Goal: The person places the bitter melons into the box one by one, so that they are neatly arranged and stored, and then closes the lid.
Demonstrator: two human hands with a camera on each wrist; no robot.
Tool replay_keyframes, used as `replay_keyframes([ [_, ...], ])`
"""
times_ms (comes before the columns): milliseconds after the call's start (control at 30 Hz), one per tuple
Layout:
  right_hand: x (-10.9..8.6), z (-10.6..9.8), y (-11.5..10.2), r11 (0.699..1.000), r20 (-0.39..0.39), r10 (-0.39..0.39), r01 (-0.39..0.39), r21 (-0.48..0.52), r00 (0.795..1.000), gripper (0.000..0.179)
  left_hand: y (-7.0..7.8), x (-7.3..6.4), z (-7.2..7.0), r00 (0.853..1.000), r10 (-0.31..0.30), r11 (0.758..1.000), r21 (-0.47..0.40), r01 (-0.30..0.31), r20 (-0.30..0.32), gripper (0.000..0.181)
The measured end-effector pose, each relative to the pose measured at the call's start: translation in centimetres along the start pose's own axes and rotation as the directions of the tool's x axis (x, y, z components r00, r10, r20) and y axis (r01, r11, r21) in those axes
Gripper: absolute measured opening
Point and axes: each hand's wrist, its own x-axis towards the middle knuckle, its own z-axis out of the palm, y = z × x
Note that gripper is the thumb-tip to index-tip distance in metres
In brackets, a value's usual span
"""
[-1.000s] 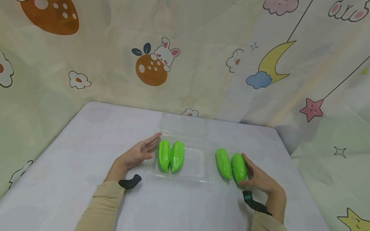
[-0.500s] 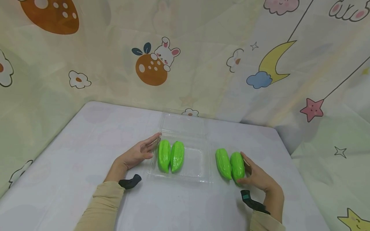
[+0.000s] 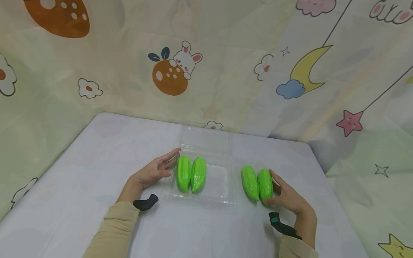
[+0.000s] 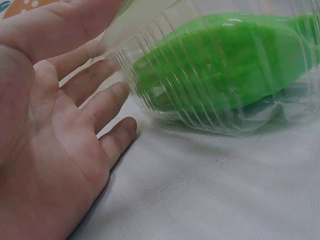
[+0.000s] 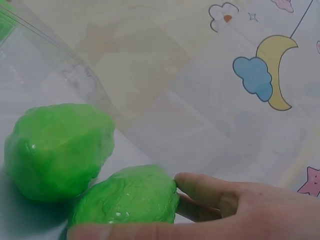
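A clear plastic box (image 3: 221, 182) lies with its lid (image 3: 206, 139) folded back on the far side. Inside its left half, two glossy, bright green, elongated toy vegetables (image 3: 198, 175) lie side by side. My left hand (image 3: 153, 172) rests at the box's left wall, fingers extended and fingertips right at the ribbed side (image 4: 150, 75). To the right of the box are another green toy vegetable (image 3: 250, 182) and, close beside it, the rightmost one (image 3: 265, 186). My right hand (image 3: 288, 197) spans that rightmost one, thumb at its near end and fingers at its far end.
A white cloth covers the table (image 3: 206, 229). Behind it and at both sides hangs a pale curtain (image 3: 226, 71) with cartoon prints. Black curved bands (image 3: 145, 203) sit at the wrists, below beige sleeves.
The right hand has shifted slightly left and away from me with the rightmost green toy vegetable, nearer to its neighbour, then stayed still. The left hand and the box have kept their places.
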Motion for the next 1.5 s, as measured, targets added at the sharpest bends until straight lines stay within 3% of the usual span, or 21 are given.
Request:
replay_keyframes([
  [1033, 0.10, 0.04, -0.83, 0.999, -0.015, 0.041, -0.041, -0.009, 0.999, 0.120, 0.11, -0.02, 0.12, 1.000, 0.003, 1.000, -0.018, -0.003, -0.002, 0.089],
  [1500, -0.02, -0.29, -1.01, 1.000, -0.029, 0.009, -0.010, -0.021, 1.000, 0.120, 0.09, -0.01, 0.06, 1.000, 0.004, 1.000, -0.021, -0.004, -0.002, 0.089],
])
